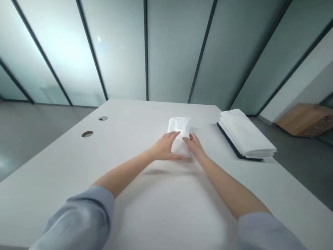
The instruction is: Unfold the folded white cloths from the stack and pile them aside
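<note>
A small folded white cloth (180, 136) is at the middle of the white table, longer away from me than across. My left hand (166, 146) curves round its near left side, thumb below and fingers over the edge. On the opposite side, my right hand (194, 145) grips the right edge with bent fingers. The cloth's far end sticks out beyond both hands. Whether it rests on the table or is slightly lifted, I cannot tell.
To the right lies a stack of folded white cloths (244, 132) on a dark blue folded piece (232, 142). Two round holes (87, 134) pierce the table (61, 193) at the left. Frosted glass panels (176, 44) rise behind, and a wooden cabinet (309, 120) stands at far right.
</note>
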A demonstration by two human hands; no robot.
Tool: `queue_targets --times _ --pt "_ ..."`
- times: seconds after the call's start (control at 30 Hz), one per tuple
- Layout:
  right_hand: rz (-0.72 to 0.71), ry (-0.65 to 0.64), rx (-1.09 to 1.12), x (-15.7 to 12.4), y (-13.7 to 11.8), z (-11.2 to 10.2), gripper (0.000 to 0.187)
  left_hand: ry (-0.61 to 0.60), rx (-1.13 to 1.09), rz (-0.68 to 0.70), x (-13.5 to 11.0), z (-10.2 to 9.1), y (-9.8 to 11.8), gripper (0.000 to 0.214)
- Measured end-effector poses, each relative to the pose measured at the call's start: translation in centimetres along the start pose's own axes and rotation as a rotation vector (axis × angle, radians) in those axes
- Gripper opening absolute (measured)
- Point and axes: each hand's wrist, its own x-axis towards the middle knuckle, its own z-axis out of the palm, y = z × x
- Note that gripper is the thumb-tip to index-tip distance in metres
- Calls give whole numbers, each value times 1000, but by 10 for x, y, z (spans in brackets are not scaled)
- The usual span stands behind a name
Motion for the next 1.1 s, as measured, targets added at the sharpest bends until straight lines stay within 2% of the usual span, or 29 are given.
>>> queue_targets --times 0.03,0.07,0.13,0.27,0.33,0.4,0.47,0.57,0.67,0.77,0.83,0.9,0.93,1.0,1.07,1.1 --pt "-10 -47 34 -2 0 3 33 -54 84 -88 -2 21 -16 96" --pt "-33 -83 50 -5 1 6 33 -81 134 -133 -5 37 -29 96" --pt "-95 -104 21 -10 6 9 32 -97 169 -144 -13 56 -48 80" --pt "-179 16 -95 -16 19 8 35 -75 14 -131 -21 54 -63 51" --pt "-176 89 -118 -15 22 5 37 -7 -150 -219 -19 51 -67 41" --pt "-138 158 -164 -13 22 1 34 87 -335 -377 -16 52 -73 42" --pt "-103 212 -235 -11 21 -3 29 223 -527 -510 -11 55 -81 48" --pt "-151 284 -352 -9 21 -7 24 472 -678 -579 -6 53 -95 45" --pt "-291 233 -504 -9 24 -7 27 671 -470 -717 -8 38 -110 53" --pt "-358 -16 -687 -12 28 -1 34 754 -56 -754 -16 19 -116 65" --pt "-338 -180 -808 -15 31 4 41 650 129 -650 -20 13 -110 57" --pt "-326 -274 -888 -18 31 8 46 377 186 -478 -23 14 -97 42" --pt "-327 -282 -904 -18 31 9 47 220 197 -381 -24 18 -89 40" --pt "-322 -209 -903 -18 30 8 43 -37 235 -221 -26 28 -73 58" --pt "-280 -63 -887 -15 29 6 35 -184 288 -164 -28 37 -62 86" --pt "-253 4 -877 -13 29 3 30 -232 302 -166 -29 40 -59 92"
